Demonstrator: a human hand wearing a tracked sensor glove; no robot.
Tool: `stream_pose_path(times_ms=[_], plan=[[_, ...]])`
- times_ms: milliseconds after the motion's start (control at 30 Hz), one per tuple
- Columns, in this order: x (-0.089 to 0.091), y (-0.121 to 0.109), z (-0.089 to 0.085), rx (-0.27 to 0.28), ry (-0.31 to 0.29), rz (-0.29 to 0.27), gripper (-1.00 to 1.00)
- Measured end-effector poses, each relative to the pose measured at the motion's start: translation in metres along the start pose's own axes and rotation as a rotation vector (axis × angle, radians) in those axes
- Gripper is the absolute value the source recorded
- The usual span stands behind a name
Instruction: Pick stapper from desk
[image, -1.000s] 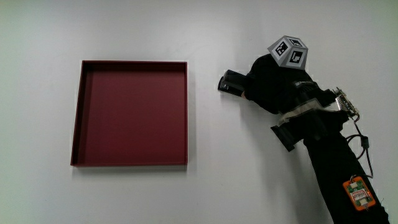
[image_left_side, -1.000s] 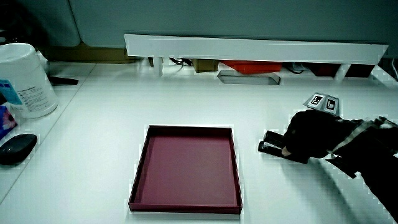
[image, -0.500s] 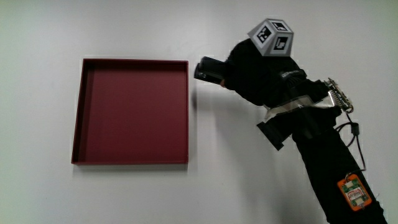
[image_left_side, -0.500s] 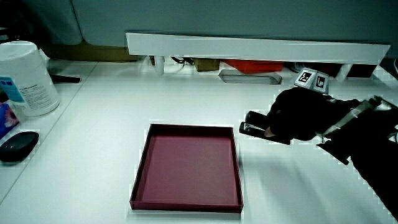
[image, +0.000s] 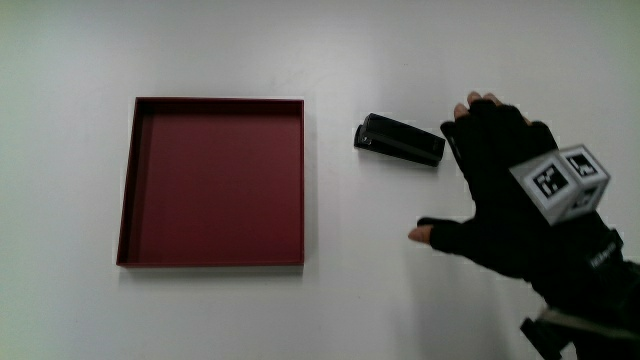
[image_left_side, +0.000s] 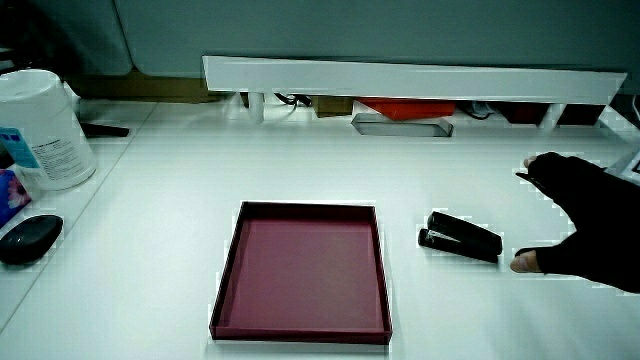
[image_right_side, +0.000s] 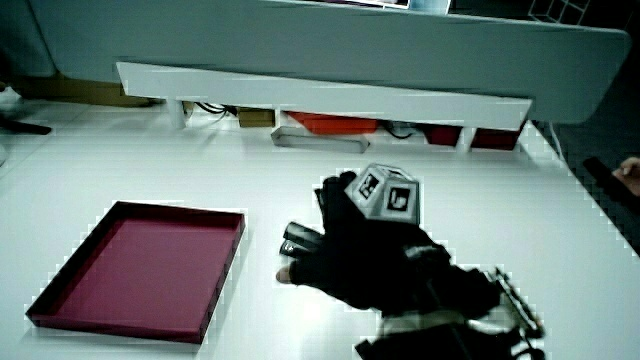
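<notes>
Your hand (image: 510, 215) is spread wide and holds nothing, just beside the stapler (image: 399, 142), which lies flat on the table (image: 350, 310) between hand and red tray (image: 210, 181). Reach toward ten o'clock, straddle its long body, then close firmly.

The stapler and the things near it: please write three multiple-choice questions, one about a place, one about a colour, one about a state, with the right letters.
1. Where does the stapler lie?
A. in the tray
B. on the table between the tray and the hand
C. on the partition

2. What colour is the tray?
A. dark red
B. blue
C. yellow

3. How is the hand?
A. closed on the stapler
B. fingers spread, holding nothing
C. resting in the tray

Answers: 1 B, the main view shows it on bare table between them. 2 A, its floor and walls are dark red. 3 B, the fingers are spread beside the stapler.
</notes>
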Motion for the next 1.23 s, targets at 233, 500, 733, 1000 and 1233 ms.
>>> stream_pose_path(times_ms=[233,500,733,1000,1233], plan=[[-0.005,0.000,0.002,0.042,0.003,0.017,0.74],[-0.005,0.002,0.001,0.078,-0.017,0.027,1.00],[-0.019,-0.006,0.012,0.109,-0.016,0.071,1.00],[-0.073,-0.029,0.032,0.138,-0.043,0.204,1.00],[-0.113,-0.037,0.037,0.162,-0.021,0.299,1.00]])
